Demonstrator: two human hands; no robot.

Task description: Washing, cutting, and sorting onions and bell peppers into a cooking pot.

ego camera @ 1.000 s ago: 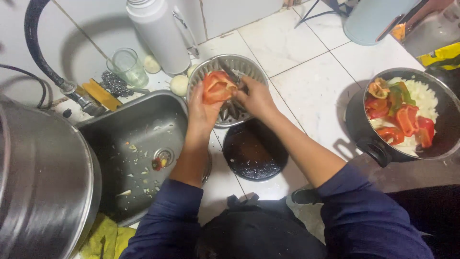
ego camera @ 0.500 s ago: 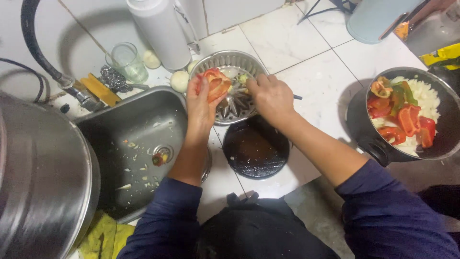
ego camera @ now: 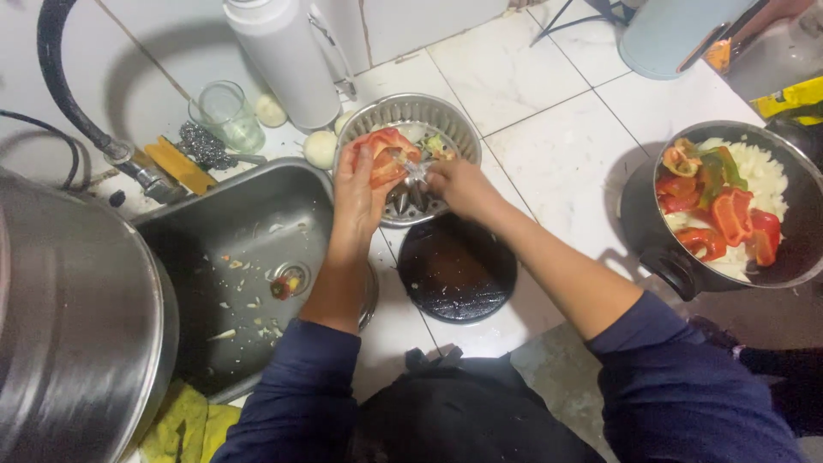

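My left hand [ego camera: 356, 193] grips a red bell pepper [ego camera: 386, 150], cut open, and holds it over a metal colander [ego camera: 450, 116] on the white tiled counter. My right hand [ego camera: 459, 184] reaches in from the right. Its fingers are bunched on the pale seed core [ego camera: 416, 171] inside the pepper. Green and pale scraps lie in the colander. A round black board [ego camera: 454, 270] sits just in front of the colander, under my forearms.
A black pot [ego camera: 651, 249] at the right holds pepper pieces and chopped onion. A steel sink [ego camera: 240, 257] with scraps lies left, a large steel pot [ego camera: 69, 326] beyond it. At the back stand a glass [ego camera: 225, 116], a white bottle [ego camera: 283, 60] and a tap [ego camera: 129, 163].
My right hand has moved left, from the colander's right side into the open pepper. The pepper has tipped slightly in my left hand. The camera view has shifted a little.
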